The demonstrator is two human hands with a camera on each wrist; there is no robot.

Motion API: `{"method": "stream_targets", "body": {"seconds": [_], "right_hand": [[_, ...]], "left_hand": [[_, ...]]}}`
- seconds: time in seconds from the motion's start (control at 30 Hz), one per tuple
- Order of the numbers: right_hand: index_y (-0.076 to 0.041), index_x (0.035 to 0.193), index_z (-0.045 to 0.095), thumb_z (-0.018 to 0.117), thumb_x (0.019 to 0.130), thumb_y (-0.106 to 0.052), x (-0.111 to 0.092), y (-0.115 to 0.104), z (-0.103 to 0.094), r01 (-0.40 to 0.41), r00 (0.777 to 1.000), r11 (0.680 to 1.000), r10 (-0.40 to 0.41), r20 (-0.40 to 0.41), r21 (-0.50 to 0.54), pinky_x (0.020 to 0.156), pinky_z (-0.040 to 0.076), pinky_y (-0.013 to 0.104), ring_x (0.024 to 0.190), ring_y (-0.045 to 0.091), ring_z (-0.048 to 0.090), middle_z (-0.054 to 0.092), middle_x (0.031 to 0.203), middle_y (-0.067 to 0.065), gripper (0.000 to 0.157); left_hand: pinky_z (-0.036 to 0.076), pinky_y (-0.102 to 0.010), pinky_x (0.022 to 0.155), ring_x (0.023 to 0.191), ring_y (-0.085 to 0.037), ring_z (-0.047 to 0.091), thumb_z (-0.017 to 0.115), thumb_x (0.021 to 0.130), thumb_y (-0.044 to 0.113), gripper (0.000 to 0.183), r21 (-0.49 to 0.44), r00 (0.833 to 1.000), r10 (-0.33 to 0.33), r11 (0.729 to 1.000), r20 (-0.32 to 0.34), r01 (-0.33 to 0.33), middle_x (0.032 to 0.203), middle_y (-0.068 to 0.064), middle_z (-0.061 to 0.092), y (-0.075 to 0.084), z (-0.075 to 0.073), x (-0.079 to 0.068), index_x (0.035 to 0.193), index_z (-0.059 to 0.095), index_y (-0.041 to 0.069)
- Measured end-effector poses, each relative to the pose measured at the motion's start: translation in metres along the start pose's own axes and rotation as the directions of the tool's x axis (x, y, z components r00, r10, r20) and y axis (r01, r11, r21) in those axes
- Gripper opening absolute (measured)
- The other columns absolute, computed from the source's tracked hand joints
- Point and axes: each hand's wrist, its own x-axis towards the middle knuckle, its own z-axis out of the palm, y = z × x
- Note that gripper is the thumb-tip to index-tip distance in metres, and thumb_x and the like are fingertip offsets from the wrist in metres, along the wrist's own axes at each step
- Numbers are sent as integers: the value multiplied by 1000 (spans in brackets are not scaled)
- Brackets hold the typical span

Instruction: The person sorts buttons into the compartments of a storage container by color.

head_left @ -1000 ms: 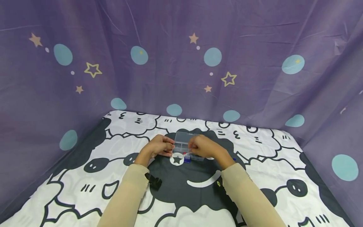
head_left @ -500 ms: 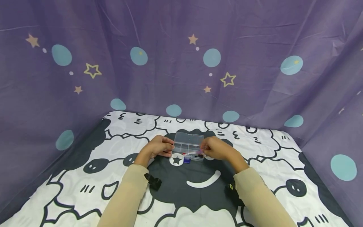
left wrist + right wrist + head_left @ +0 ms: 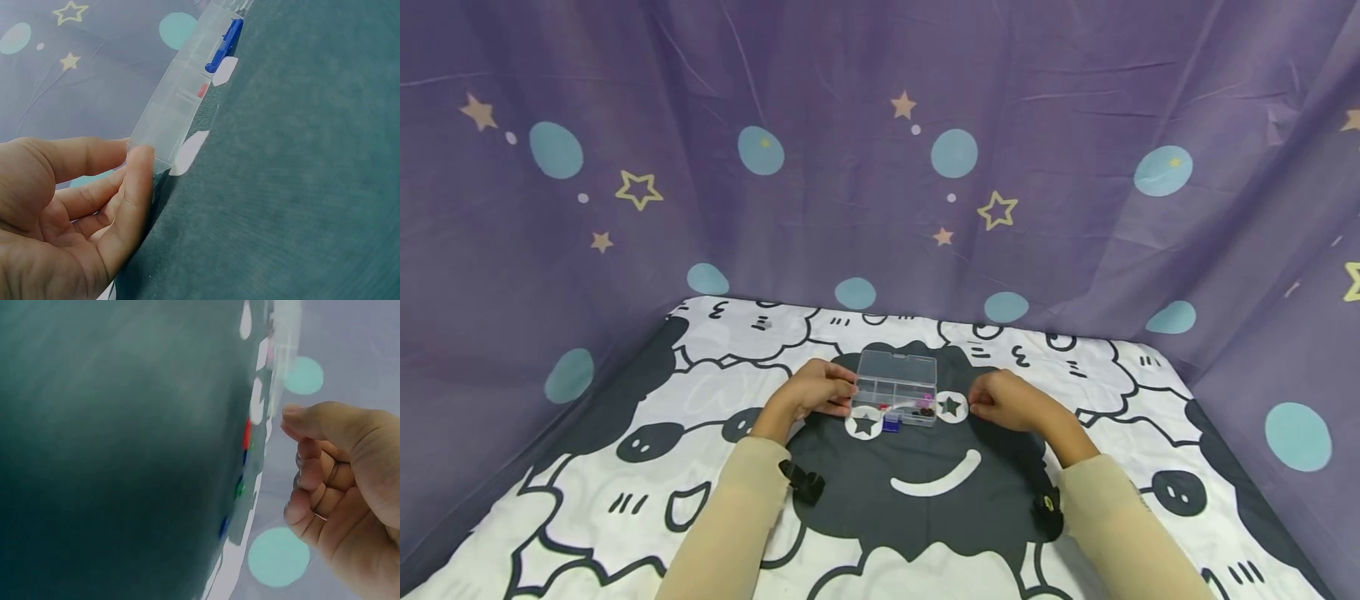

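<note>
A clear plastic compartment box (image 3: 895, 368) sits on the cloth with its lid raised at the back. My left hand (image 3: 816, 387) grips its left end between thumb and fingers, as the left wrist view also shows. A blue latch (image 3: 224, 49) is on the box's front side. Inside are a small red piece (image 3: 884, 407), pink bits (image 3: 925, 401) and dark bits (image 3: 927, 412), too small to identify. To the right of the box, my right hand (image 3: 1011, 402) is apart from it, fingers loosely curled and holding nothing visible.
In the right wrist view, small red (image 3: 247, 434), green (image 3: 239, 487) and blue (image 3: 223, 527) pieces lie on the cloth near the right hand. The patterned cloth (image 3: 925, 533) covers the surface. A purple curtain (image 3: 850, 208) stands behind.
My right hand has moved from over the box to the right, away from it. Pink bits now show in the box's right compartment. The left hand keeps its grip.
</note>
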Motion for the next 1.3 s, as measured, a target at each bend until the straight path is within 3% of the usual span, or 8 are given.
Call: {"method": "stream_targets", "body": {"seconds": [0.67, 1.03, 1.3], "right_hand": [[-11, 82, 66, 72, 85, -12, -16, 14, 1, -57, 994, 998, 57, 94, -12, 51, 44, 21, 50, 3, 46, 51, 55, -12, 7], [-14, 79, 66, 72, 85, -15, -12, 14, 2, -66, 993, 997, 70, 96, -41, 53, 44, 22, 54, 4, 48, 53, 60, -12, 9], [-11, 79, 65, 70, 84, -11, -9, 18, 1, -101, 988, 995, 100, 121, 6, 53, 46, 23, 58, 6, 50, 57, 66, -9, 8]], "left_hand": [[61, -38, 70, 75, -26, 66, 66, 88, 6, 31, -3, 1000, 0, 1000, 0, 0, 101, -18, 60, -2, 0, 2, 118, 61, 1], [61, -38, 69, 74, -26, 65, 67, 88, 6, 30, -7, 1000, -6, 1000, -1, 6, 101, -18, 60, -2, 0, 1, 117, 62, 1], [61, -38, 70, 75, -26, 65, 66, 89, 6, 30, -6, 1000, 2, 1000, 6, -2, 101, -19, 60, -2, 0, 1, 118, 61, 0]]}}
